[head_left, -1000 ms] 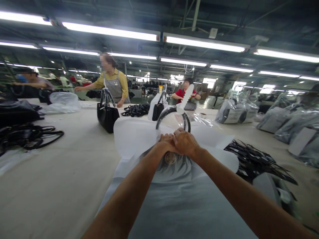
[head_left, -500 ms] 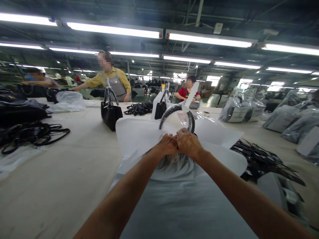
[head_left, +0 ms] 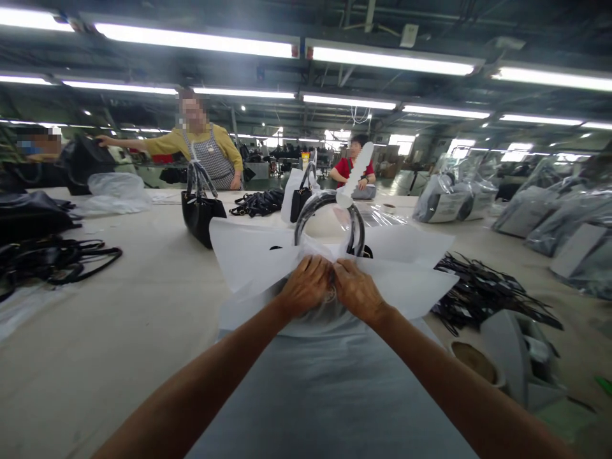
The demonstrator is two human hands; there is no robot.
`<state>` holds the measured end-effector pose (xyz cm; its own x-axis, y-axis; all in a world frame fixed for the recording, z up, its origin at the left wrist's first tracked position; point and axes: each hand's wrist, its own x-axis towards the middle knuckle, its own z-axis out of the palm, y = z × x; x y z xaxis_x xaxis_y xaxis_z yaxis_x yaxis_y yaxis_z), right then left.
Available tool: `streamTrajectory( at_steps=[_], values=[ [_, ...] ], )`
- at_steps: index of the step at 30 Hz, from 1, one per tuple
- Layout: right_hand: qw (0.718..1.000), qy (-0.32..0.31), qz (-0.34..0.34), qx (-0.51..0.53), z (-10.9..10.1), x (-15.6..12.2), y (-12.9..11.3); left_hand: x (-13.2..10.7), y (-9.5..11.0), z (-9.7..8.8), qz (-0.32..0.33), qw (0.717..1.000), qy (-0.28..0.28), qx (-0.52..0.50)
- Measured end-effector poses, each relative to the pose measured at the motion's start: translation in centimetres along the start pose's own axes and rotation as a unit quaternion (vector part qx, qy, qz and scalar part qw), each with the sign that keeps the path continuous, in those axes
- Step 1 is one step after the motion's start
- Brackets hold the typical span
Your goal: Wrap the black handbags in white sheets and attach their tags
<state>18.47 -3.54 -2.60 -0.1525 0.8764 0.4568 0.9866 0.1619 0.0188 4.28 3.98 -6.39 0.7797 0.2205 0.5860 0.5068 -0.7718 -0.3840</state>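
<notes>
Right in front of me a handbag stands wrapped in thin white paper (head_left: 315, 395), its body mostly hidden. Its dark, plastic-covered handle (head_left: 300, 223) arches up from the middle, and a white notched strip (head_left: 358, 171) hangs on it. At the base of the handle, my left hand (head_left: 307, 287) has its fingers curled over the gathered paper. Close beside it, my right hand (head_left: 356, 290) grips the paper from the right, knuckles up. A pale round mark (head_left: 329, 294) shows between the hands. Paper flaps stick out on both sides.
A black handbag (head_left: 203, 217) and a pile of black straps (head_left: 258, 203) stand ahead left. More straps (head_left: 488, 293), a tape dispenser (head_left: 514, 357) and plastic-bagged handbags (head_left: 442, 197) are at right. Across the table (head_left: 143, 319), a person in yellow (head_left: 224, 156) holds a dark bag (head_left: 88, 159).
My hands have moved slightly apart and lower on the paper, the left one drawing left. The person in yellow has lifted a dark bag. The whole view has shifted a little.
</notes>
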Motion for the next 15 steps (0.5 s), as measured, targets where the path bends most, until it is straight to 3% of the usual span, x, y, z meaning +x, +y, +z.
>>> streamTrajectory(
  at_steps=[3, 6, 10, 13, 15],
  values=[
    [0.999, 0.013, -0.035, -0.006, 0.8, -0.7, 0.1, -0.6, -0.7, -0.6, -0.006, 0.999, 0.051, -0.001],
    [0.998, 0.013, -0.062, -0.019, 1.3, -1.0, 0.3, 0.5, -1.1, -1.2, 0.012, 0.998, 0.069, 0.006],
    [0.996, 0.032, -0.085, -0.006, 2.0, -1.4, 0.8, 2.1, -1.0, -1.4, 0.016, 0.999, 0.013, 0.027],
    [0.993, 0.067, -0.100, 0.007, 2.8, -2.0, 1.2, 2.2, -0.8, -1.2, 0.029, 0.999, -0.032, 0.021],
    [0.990, 0.090, -0.105, 0.020, 3.3, -2.9, 1.3, 1.9, -0.8, -1.0, 0.040, 0.998, -0.034, 0.020]
  ],
)
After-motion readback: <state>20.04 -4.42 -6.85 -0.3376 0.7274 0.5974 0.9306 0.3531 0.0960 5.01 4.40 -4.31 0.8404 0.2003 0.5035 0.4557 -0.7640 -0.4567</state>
